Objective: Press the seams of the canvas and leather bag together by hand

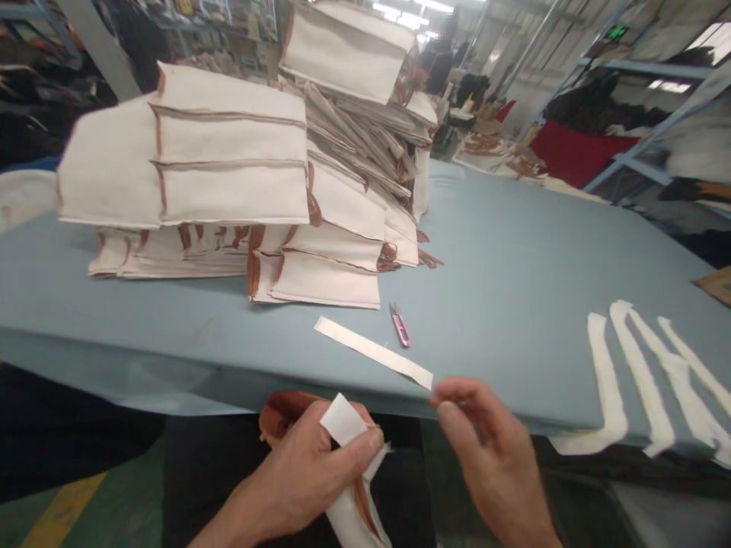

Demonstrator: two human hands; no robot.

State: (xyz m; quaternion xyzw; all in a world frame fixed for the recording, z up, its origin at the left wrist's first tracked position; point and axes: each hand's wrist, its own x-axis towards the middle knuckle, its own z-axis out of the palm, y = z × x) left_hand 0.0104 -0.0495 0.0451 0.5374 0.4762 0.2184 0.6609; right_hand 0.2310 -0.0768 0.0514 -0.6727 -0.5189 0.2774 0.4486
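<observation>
My left hand [311,464] is closed around a folded cream cloth piece with brown trim [351,506], held below the near table edge. A small white tab of it sticks up beside my thumb. My right hand [485,449] has its fingers pinched together at the table's edge, right at the near end of a white paper strip [372,352]. Whether the fingertips grip the strip is unclear. Small pink thread snips [400,326] lie on the blue-grey table [514,281] just beyond the strip.
A tall, leaning stack of cream cloth bags with brown trim [240,175] fills the left and middle of the table. Several cream fabric strips [645,380] hang over the near right edge. Shelving with dark and red cloth [582,144] stands at the back right.
</observation>
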